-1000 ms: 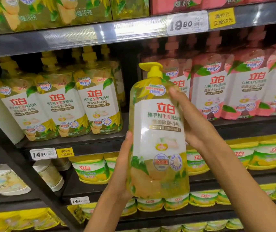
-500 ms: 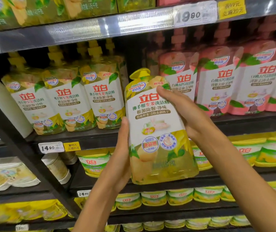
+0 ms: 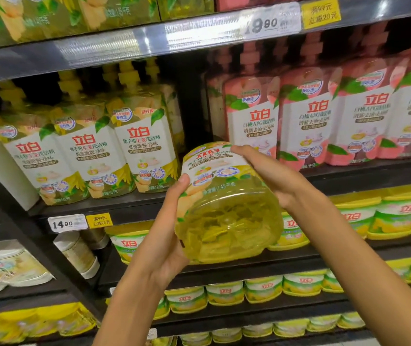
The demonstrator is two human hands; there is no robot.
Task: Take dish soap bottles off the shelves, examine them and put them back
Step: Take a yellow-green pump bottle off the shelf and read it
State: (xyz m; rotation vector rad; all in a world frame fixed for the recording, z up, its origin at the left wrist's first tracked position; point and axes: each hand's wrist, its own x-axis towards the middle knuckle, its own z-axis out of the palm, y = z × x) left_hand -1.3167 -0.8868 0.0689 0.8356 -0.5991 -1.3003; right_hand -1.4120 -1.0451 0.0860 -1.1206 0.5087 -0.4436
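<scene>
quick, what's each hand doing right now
Left hand: holding the yellow dish soap bottle, gripping its lower left side.
Right hand: holding the same bottle, fingers over its label.

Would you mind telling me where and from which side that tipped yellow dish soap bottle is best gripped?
Probably across its broad body, from both flanks. The yellow bottle lies tilted with its base toward the camera and its pump end toward the shelf, so the neck is out of reach. The left hand cups the lower left side; the right hand grips the upper right.
</scene>
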